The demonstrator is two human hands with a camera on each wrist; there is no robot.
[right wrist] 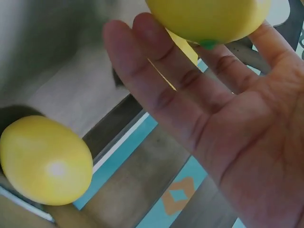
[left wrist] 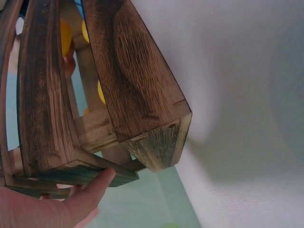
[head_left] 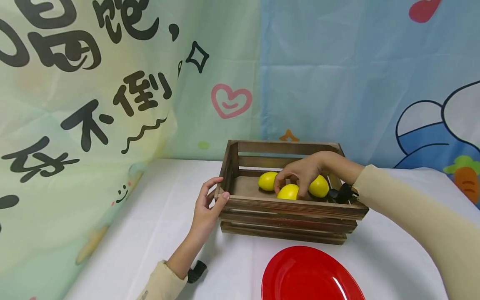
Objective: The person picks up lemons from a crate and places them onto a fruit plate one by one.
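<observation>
A slatted brown wooden crate (head_left: 285, 214) stands on the white cloth with several yellow lemons inside. My right hand (head_left: 305, 171) reaches down into it and grips the front lemon (head_left: 288, 192) between thumb and fingers. In the right wrist view this lemon (right wrist: 209, 19) shows a green tip. One lemon (head_left: 267, 181) lies to the left of the hand, and another lemon (head_left: 318, 186) is to its right, under the wrist. At the crate's left front corner, my left hand (head_left: 205, 210) holds the wooden edge, thumb (left wrist: 97, 187) against the slats.
In front of the crate lies a round red plate (head_left: 300, 275) on the white tablecloth (head_left: 232, 266). Behind stands a printed fabric backdrop (head_left: 318, 83). A black wrist device (head_left: 196, 271) sits on the left wrist, and another black device (head_left: 342, 194) hangs under the right one.
</observation>
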